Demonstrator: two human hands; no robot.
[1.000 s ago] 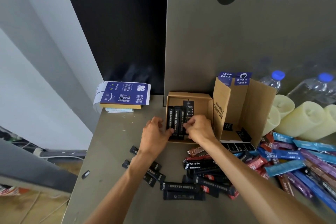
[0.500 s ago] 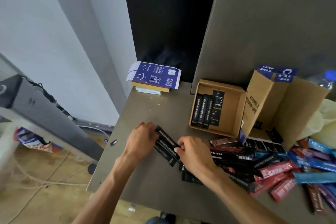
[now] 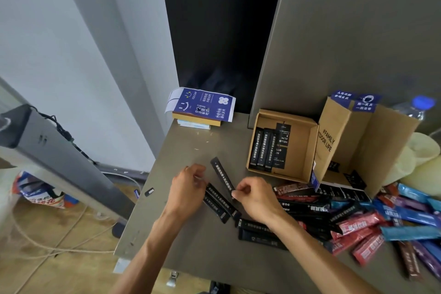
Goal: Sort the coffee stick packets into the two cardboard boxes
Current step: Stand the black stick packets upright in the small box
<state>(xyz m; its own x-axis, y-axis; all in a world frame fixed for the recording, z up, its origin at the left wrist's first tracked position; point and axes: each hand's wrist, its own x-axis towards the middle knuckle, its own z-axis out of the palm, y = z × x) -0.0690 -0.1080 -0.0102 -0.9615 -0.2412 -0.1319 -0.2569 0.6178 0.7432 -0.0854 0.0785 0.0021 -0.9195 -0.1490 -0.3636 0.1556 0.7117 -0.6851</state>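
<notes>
A small open cardboard box (image 3: 306,150) at the back holds three black stick packets (image 3: 262,148) beside a black card. Right of it stands a taller cardboard box (image 3: 343,136) with its front open. My right hand (image 3: 256,197) pinches the near end of one black packet (image 3: 222,174), which points away toward the upper left. My left hand (image 3: 188,186) has curled fingers on the far ends of two more black packets (image 3: 218,201) lying on the table. A pile of black, red, blue and purple packets (image 3: 358,224) spreads to the right.
A blue-covered stack of booklets (image 3: 202,107) sits at the back left corner. A bottle (image 3: 421,105) and cream candles (image 3: 420,157) stand far right. The table's left edge (image 3: 140,193) drops to the floor, with cables there. A grey panel (image 3: 334,43) rises behind the boxes.
Both hands left the small box and came down to the loose black packets on the left. My right hand has since drawn one packet apart from the others.
</notes>
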